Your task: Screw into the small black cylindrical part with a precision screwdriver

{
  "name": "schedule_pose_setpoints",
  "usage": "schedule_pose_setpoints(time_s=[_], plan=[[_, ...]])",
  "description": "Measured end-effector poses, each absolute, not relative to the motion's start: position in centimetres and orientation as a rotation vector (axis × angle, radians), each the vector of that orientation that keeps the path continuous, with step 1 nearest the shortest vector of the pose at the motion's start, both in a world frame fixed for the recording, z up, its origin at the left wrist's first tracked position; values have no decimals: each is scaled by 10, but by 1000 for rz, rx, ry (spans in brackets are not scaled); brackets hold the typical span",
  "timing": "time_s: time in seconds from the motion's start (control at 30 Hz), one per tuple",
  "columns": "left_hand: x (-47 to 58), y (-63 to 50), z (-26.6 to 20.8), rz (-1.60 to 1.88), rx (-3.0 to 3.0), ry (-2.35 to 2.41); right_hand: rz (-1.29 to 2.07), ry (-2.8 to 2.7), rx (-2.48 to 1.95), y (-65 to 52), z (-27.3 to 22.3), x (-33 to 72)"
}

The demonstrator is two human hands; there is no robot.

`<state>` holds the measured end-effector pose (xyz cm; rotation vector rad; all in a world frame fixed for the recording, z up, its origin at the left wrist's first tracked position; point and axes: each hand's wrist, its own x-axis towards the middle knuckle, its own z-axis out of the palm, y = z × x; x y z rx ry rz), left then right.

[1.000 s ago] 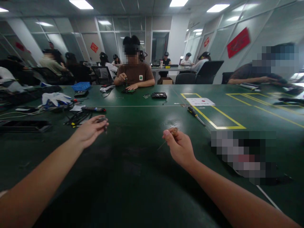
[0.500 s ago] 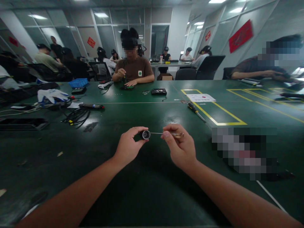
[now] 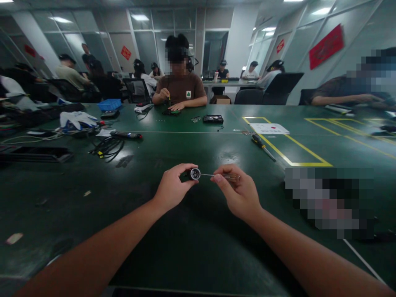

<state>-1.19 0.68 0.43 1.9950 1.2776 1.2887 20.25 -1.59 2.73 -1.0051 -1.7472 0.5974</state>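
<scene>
My left hand [image 3: 173,186] grips a small round black part with a silvery rim [image 3: 195,174] between thumb and fingers; its open end faces me and shows some inner detail. What kind of part it is I cannot make out. In my right hand [image 3: 239,192] is a thin screwdriver [image 3: 231,177] with a clear amber handle. Its slim shaft points left, and the tip meets the rim's right side or lies just beside it. Both hands are above the green table [image 3: 173,247].
A black and yellow screwdriver [image 3: 262,147] lies beyond my right hand, near a white sheet [image 3: 269,128]. Coiled black cable [image 3: 107,149], a pen-like tool [image 3: 126,135] and white gloves [image 3: 77,120] lie at left. Across the table a person [image 3: 181,88] works. A pixelated object [image 3: 324,202] is at right.
The whole view has shifted, so most things appear a little further right. Both hands keep their grip, with the round part's open end now turned slightly more toward me.
</scene>
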Motion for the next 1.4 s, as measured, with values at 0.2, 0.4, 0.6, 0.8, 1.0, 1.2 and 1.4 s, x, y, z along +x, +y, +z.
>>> schedule_pose_setpoints(time_s=[0.2, 0.4, 0.6, 0.8, 1.0, 1.2, 1.4], plan=[[-13, 8, 4, 1289, 2043, 1281, 622, -1733, -1016, -15, 27, 204], [-14, 9, 3, 1277, 2083, 1299, 640, -1756, -998, -13, 25, 206], [-15, 10, 3, 1254, 2155, 1294, 677, -1765, -996, -13, 23, 205], [-14, 10, 4, 1277, 2133, 1238, 734, -1685, -976, -15, 26, 201], [-16, 9, 10, 1277, 2135, 1240, 1177, -1185, -891, -2, 27, 196], [-18, 12, 7, 1312, 2144, 1300, 1274, -1042, -813, 9, 29, 201], [-18, 11, 7, 1300, 2175, 1316, 982, -1433, -891, -5, 31, 202]])
